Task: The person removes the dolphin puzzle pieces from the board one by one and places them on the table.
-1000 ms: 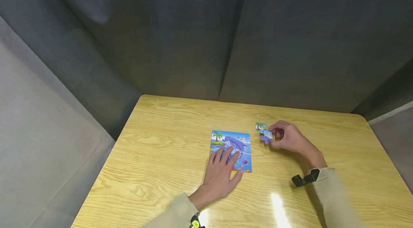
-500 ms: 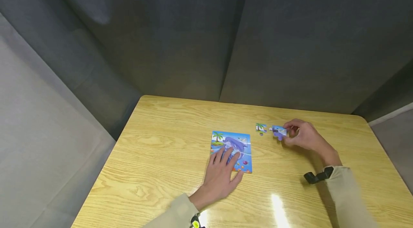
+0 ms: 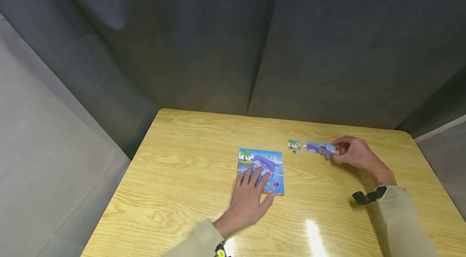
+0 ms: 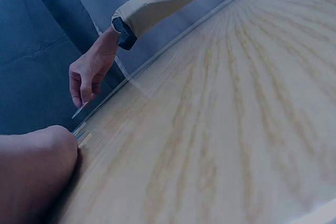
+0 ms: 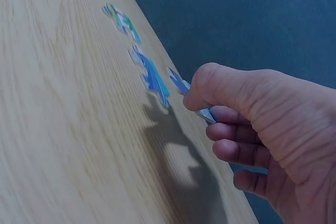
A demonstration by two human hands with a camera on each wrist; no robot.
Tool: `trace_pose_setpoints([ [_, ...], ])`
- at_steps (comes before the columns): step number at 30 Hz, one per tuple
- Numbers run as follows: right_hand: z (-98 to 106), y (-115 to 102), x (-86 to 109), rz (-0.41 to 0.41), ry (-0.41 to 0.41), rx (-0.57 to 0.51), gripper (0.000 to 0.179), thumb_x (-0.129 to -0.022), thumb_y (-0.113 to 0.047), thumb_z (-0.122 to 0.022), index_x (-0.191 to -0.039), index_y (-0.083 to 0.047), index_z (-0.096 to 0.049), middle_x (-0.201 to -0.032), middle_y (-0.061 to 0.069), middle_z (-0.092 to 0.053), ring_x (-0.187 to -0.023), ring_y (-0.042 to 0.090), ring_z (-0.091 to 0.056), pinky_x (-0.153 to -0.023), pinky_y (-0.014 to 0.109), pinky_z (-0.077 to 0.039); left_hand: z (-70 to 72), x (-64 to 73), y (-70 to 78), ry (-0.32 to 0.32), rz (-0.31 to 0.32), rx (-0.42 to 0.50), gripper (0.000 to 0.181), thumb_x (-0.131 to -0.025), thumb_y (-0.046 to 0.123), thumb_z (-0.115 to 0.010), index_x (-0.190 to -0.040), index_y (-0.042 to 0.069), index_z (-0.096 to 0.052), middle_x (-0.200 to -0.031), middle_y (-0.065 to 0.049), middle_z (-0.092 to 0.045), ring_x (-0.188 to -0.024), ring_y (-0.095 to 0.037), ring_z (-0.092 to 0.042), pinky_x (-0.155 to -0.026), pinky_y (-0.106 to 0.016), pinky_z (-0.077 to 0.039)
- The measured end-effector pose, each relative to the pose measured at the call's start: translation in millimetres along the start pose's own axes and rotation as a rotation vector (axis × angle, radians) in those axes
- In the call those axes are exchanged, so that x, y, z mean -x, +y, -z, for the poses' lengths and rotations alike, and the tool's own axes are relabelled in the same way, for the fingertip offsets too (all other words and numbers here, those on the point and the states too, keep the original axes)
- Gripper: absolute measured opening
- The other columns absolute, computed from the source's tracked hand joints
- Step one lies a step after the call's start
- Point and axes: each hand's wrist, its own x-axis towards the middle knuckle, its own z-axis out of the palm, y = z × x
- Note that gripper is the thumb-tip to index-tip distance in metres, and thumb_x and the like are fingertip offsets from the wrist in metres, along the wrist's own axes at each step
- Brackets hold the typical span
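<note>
My left hand (image 3: 249, 200) lies flat with spread fingers on a square dolphin picture (image 3: 275, 170), hiding its lower left part. Between thumb and fingertips, my right hand (image 3: 358, 155) pinches a jigsaw piece (image 5: 178, 81) with blue sky and purple on it. The right wrist view shows this piece raised over the table, its shadow below. Just left of it, a purple dolphin jigsaw piece (image 3: 312, 147) lies on the tabletop. A palm-tree jigsaw piece (image 3: 293, 144) lies farther left, with a small gap between the two.
The wood-grain table (image 3: 174, 184) has its far edge against a dark grey curtain (image 3: 204, 47). Pale grey panels (image 3: 47, 148) stand at the sides. Each wrist wears a dark band (image 3: 369, 195) below a beige sleeve (image 3: 402, 216).
My right hand has moved right, away from the palm-tree piece, with the pinched jigsaw piece. The dolphin jigsaw piece now lies separately on the table. My left hand has stayed put.
</note>
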Motion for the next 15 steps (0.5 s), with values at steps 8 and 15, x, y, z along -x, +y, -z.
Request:
trace_pose_setpoints([
  [8,4,16,0.9,-0.008,0.008,0.028,0.046,-0.080,-0.013,-0.088,-0.116,0.009,-0.069,-0.085,0.010,-0.064,-0.072,0.011,-0.055,-0.060,0.025,-0.046,0.9,-0.1,0.2,0.016,-0.007,0.031,0.058,-0.106,0.053,-0.048,-0.155,0.022,-0.049,-0.159,-0.008,-0.045,-0.150,-0.035,-0.036,-0.114,-0.054,-0.035],
  [15,-1,28,-2.5,0.010,0.038,0.063,0.044,-0.077,-0.013,-0.089,-0.111,0.007,-0.070,-0.090,0.015,-0.067,-0.071,0.009,-0.054,-0.059,0.024,-0.045,-2.1,1.3,-1.0,0.029,-0.007,0.014,0.057,-0.106,0.053,-0.047,-0.155,0.023,-0.048,-0.159,-0.007,-0.045,-0.150,-0.034,-0.036,-0.114,-0.053,-0.035],
])
